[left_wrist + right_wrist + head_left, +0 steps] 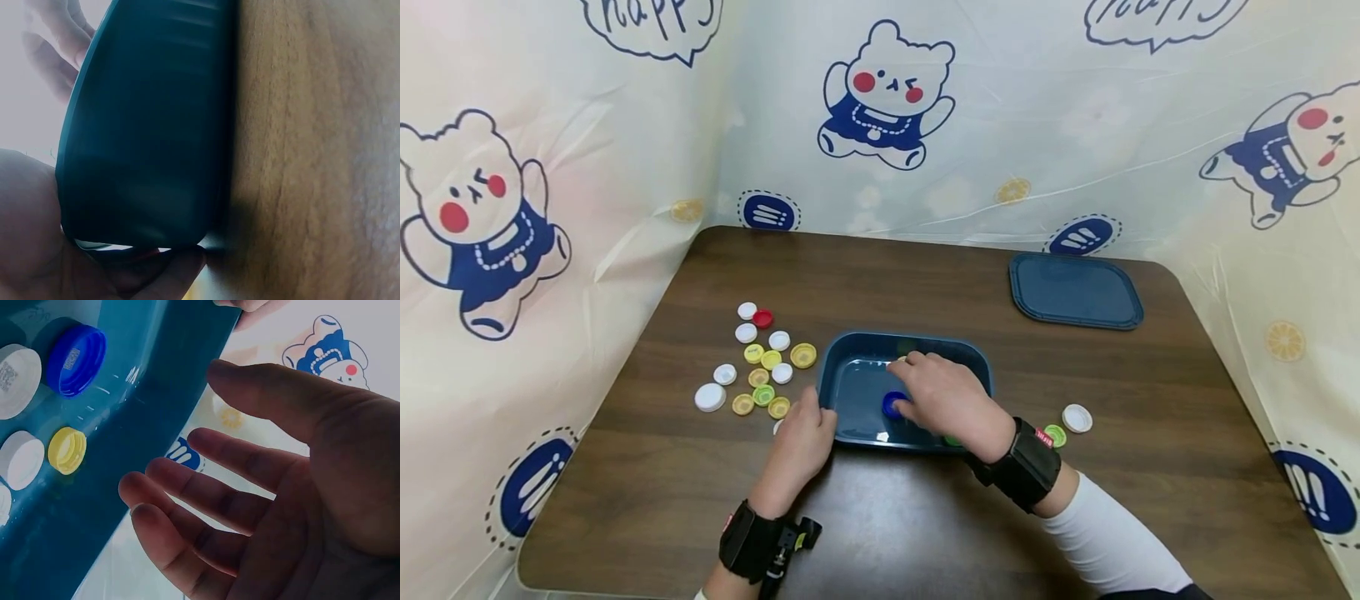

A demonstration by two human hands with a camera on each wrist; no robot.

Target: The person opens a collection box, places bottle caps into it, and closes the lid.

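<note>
A dark blue tray (857, 392) stands on the table, and my left hand (801, 435) grips its near left corner. The left wrist view shows the tray's outer wall (137, 137), with a curled finger (178, 272) at its corner. My right hand (951, 400) hovers over the tray's right half, its fingers loosely bent and apart with nothing between them. Inside the tray, a blue bottle cap (76, 360) lies near a yellow cap (67, 450) and several white caps (22, 459). The right hand hides part of the tray in the head view.
Several white, yellow and green caps (763, 395) and a red cap (763, 319) lie left of the tray. A white cap (1077, 418) and a green cap (1056, 436) sit to its right. A flat blue lid-like tray (1075, 290) rests at the back right.
</note>
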